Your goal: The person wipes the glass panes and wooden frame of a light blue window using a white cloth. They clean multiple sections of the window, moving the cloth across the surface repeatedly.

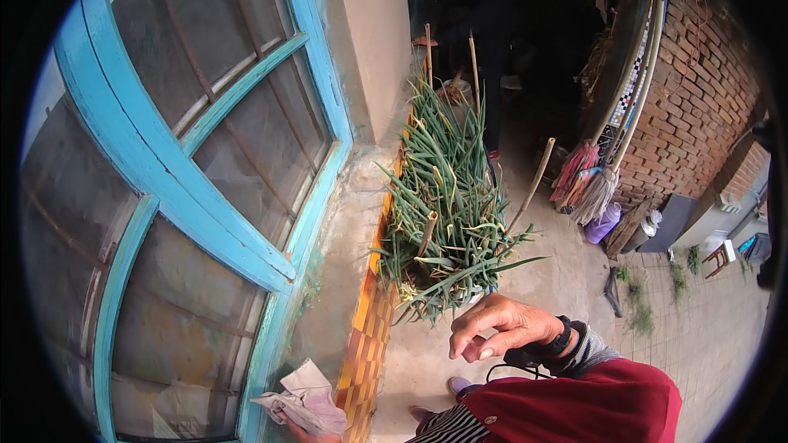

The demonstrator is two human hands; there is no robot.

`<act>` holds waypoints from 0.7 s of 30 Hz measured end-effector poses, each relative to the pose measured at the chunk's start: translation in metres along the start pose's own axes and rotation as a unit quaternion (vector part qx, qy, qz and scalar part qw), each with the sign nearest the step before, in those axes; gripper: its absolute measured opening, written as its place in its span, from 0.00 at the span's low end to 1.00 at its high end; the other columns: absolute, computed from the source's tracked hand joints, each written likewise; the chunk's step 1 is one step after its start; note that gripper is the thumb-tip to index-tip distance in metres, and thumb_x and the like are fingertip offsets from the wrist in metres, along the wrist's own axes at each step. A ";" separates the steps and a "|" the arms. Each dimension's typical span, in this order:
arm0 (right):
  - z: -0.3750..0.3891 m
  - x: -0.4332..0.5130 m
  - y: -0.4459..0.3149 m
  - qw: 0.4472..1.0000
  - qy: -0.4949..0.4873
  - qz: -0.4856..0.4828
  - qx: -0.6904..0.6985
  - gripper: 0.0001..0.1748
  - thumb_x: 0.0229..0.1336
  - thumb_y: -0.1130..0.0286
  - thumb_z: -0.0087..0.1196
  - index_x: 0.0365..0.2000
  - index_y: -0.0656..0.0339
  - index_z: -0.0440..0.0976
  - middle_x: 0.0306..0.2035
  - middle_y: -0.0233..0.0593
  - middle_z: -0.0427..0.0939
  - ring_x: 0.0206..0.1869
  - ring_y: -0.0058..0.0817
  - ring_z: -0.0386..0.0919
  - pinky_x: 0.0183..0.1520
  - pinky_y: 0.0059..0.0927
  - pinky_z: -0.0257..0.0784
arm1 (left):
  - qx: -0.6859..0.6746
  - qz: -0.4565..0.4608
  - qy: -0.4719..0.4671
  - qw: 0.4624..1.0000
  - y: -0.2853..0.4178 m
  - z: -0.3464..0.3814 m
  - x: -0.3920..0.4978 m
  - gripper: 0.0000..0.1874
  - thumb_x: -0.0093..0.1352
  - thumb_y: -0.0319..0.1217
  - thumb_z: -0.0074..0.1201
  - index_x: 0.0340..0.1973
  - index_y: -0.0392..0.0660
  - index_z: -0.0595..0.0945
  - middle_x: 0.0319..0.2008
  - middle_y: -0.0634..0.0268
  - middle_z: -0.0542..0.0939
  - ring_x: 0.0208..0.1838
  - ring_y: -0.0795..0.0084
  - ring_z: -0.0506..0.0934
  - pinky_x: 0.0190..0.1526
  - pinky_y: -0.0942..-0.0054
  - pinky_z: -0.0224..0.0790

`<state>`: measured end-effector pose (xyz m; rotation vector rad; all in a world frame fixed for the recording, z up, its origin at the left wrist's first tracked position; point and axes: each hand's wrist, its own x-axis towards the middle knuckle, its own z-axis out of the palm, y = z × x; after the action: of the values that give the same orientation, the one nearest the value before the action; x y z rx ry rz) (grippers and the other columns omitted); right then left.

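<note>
At the bottom left, my left hand (300, 431) holds a pale pinkish cloth (309, 399) beside the lower edge of a blue-painted window frame (280, 286). Part of that hand is hidden by the cloth and the picture's edge. My right hand (495, 327), with a black band at the wrist, hovers in front of me with its fingers curled and nothing visible in them. Just beyond it stands a bed of green onion plants (443, 197). The window's panes (184, 320) look dusty, with thin bars behind them.
A concrete sill (332, 246) and a tiled ledge (363, 351) run along the window. Bamboo stakes (532, 181) rise around the plants. Mops (597, 191) lean by a brick wall (695, 104) at the right. Another person in dark clothes (489, 31) stands in the shaded passage.
</note>
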<state>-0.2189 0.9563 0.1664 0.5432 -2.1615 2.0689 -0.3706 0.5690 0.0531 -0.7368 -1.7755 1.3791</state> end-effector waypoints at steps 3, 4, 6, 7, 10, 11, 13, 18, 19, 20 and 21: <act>0.019 0.024 0.003 1.000 0.000 -0.020 0.006 0.18 0.71 0.60 0.59 0.50 0.65 0.80 0.34 0.34 0.79 0.36 0.26 0.76 0.40 0.32 0.69 | -0.614 -0.227 -0.018 0.756 0.005 0.031 -0.021 0.23 0.80 0.32 0.45 0.67 0.33 0.72 0.63 0.46 0.78 0.63 0.58 0.78 0.62 0.64 0.70; 0.028 0.030 0.004 1.000 0.003 -0.023 0.008 0.18 0.70 0.60 0.59 0.50 0.64 0.81 0.34 0.34 0.79 0.35 0.26 0.76 0.40 0.32 0.69 | -0.863 -0.296 -0.084 0.401 0.008 0.042 -0.029 0.32 0.78 0.35 0.47 0.75 0.35 0.63 0.70 0.42 0.71 0.71 0.50 0.71 0.69 0.61 0.62; 0.046 0.038 0.005 1.000 0.010 -0.023 0.010 0.18 0.71 0.60 0.59 0.50 0.64 0.81 0.33 0.33 0.79 0.35 0.25 0.76 0.41 0.32 0.69 | -0.904 -0.336 -0.068 0.256 0.016 0.059 -0.042 0.34 0.77 0.38 0.49 0.75 0.35 0.63 0.68 0.42 0.72 0.70 0.48 0.71 0.69 0.60 0.62; 0.052 0.040 0.005 1.000 0.008 -0.017 0.010 0.18 0.71 0.60 0.59 0.51 0.64 0.81 0.33 0.33 0.79 0.35 0.25 0.76 0.41 0.32 0.70 | -0.916 -0.354 -0.061 0.181 0.019 0.065 -0.049 0.35 0.76 0.39 0.51 0.75 0.35 0.64 0.67 0.42 0.73 0.69 0.47 0.72 0.69 0.59 0.62; 0.073 0.050 0.007 1.000 0.010 -0.009 -0.004 0.19 0.72 0.59 0.58 0.51 0.65 0.80 0.32 0.31 0.78 0.35 0.23 0.76 0.41 0.31 0.71 | -0.891 -0.347 0.004 0.292 0.016 0.086 -0.061 0.38 0.75 0.48 0.54 0.72 0.35 0.67 0.63 0.45 0.76 0.66 0.47 0.73 0.68 0.54 0.62; 0.081 0.053 0.007 1.000 0.015 -0.001 0.006 0.19 0.72 0.59 0.58 0.51 0.65 0.80 0.31 0.31 0.77 0.35 0.23 0.76 0.41 0.31 0.71 | -0.892 -0.374 -0.019 0.252 0.013 0.092 -0.063 0.39 0.75 0.50 0.55 0.72 0.36 0.67 0.63 0.46 0.76 0.66 0.47 0.73 0.68 0.52 0.62; 0.093 0.058 0.009 0.999 0.018 0.012 0.029 0.19 0.72 0.59 0.58 0.51 0.65 0.80 0.30 0.31 0.77 0.35 0.23 0.76 0.42 0.31 0.71 | -0.891 -0.393 -0.038 0.226 0.008 0.103 -0.064 0.38 0.75 0.50 0.54 0.72 0.37 0.67 0.64 0.48 0.75 0.67 0.48 0.72 0.69 0.52 0.61; 0.121 0.073 0.013 1.000 0.018 0.009 -0.009 0.18 0.73 0.62 0.57 0.52 0.67 0.79 0.30 0.30 0.76 0.34 0.21 0.75 0.41 0.29 0.71 | -0.895 -0.395 -0.041 0.204 0.001 0.124 -0.062 0.37 0.76 0.48 0.53 0.73 0.39 0.66 0.67 0.51 0.72 0.70 0.50 0.69 0.71 0.52 0.57; 0.124 0.076 0.014 1.000 0.018 0.012 -0.010 0.18 0.73 0.62 0.57 0.52 0.67 0.79 0.30 0.30 0.76 0.34 0.20 0.75 0.41 0.28 0.71 | -0.895 -0.395 -0.042 0.202 0.000 0.126 -0.063 0.37 0.76 0.48 0.53 0.74 0.39 0.65 0.68 0.52 0.72 0.70 0.50 0.69 0.72 0.52 0.56; 0.126 0.078 0.014 1.000 0.018 0.016 -0.011 0.18 0.73 0.62 0.57 0.52 0.67 0.79 0.30 0.30 0.76 0.34 0.20 0.75 0.40 0.28 0.71 | -0.895 -0.397 -0.040 0.200 -0.001 0.129 -0.062 0.37 0.77 0.48 0.53 0.74 0.40 0.65 0.69 0.52 0.71 0.71 0.51 0.68 0.72 0.52 0.56; 0.127 0.081 0.015 1.000 0.015 0.018 -0.009 0.19 0.73 0.61 0.57 0.52 0.67 0.79 0.31 0.30 0.76 0.34 0.20 0.75 0.41 0.28 0.71 | -0.895 -0.398 -0.039 0.198 -0.003 0.131 -0.062 0.37 0.77 0.48 0.53 0.74 0.40 0.65 0.69 0.53 0.71 0.71 0.51 0.68 0.72 0.52 0.55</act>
<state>-0.2773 0.8170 0.1690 0.4719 -2.1877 2.0590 -0.4461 0.4481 0.0254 -0.3051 -2.3502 -2.0481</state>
